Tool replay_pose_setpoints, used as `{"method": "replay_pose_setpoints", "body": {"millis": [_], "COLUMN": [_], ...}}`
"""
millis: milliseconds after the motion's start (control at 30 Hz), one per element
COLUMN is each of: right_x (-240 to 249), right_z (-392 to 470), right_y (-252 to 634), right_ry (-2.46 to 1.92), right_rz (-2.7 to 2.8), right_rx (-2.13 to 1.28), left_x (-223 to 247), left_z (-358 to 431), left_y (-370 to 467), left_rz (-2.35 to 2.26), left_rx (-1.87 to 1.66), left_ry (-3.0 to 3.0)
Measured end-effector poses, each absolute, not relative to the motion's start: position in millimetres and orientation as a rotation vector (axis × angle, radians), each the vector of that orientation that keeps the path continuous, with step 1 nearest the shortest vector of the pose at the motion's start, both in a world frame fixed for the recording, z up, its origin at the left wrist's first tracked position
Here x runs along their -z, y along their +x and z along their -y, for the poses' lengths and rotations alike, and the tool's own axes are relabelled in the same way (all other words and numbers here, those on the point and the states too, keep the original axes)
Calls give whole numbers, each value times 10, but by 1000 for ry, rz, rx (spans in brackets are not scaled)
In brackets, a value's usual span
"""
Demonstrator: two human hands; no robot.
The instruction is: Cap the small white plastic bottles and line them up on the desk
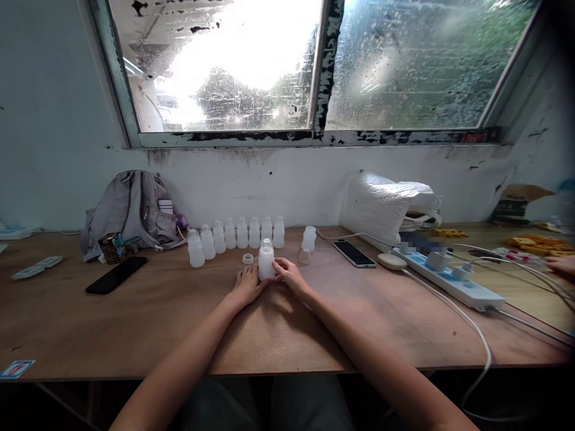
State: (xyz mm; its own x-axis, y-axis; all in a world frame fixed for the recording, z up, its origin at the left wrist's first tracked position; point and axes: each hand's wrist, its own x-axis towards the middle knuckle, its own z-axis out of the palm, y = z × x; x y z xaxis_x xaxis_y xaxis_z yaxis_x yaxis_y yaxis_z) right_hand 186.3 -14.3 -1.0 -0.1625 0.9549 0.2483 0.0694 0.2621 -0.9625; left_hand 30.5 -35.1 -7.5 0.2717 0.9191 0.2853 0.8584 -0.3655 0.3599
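Note:
A frosted white baby bottle [266, 264] with a clear cap stands upright near the middle of the table. My right hand [291, 278] has its thumb and fingers closed against the bottle's right side. Low on the left lies my left hand [246, 285], its fingers stretched forward on the tabletop and its thumb by the bottle's base. Just beyond those fingers is a small translucent ring [248, 258]. A row of several similar capped bottles [230, 233] stands behind. To the right is an uncapped bottle [309, 238], with a clear cap [305, 257] in front of it.
On the left are a grey backpack [130, 209], a small brown box [112, 248] and a black phone [117, 275]. Another phone [354, 254], a white bag [381, 209] and a power strip [453, 284] with trailing cables occupy the right. Another person's hand [561, 264] shows at the right edge.

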Motion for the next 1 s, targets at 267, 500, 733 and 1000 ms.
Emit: {"method": "replay_pose_setpoints", "body": {"millis": [267,500,733,1000], "right_x": [117,117,121,179], "right_z": [119,126,-90,-221], "right_y": [1868,1881,2123,2249], "right_ry": [-1014,-1068,-1402,-1555], "right_rz": [1705,1773,1627,1480], "right_rx": [-787,-579,-363,-116], "left_x": [78,87,96,80], "left_z": [319,295,296,304], "left_y": [271,260,247,267], "left_rz": [-1683,-1624,-1652,-1656], "left_rx": [-702,-723,-713,-664], "left_ry": [2426,2492,2520,2521]}}
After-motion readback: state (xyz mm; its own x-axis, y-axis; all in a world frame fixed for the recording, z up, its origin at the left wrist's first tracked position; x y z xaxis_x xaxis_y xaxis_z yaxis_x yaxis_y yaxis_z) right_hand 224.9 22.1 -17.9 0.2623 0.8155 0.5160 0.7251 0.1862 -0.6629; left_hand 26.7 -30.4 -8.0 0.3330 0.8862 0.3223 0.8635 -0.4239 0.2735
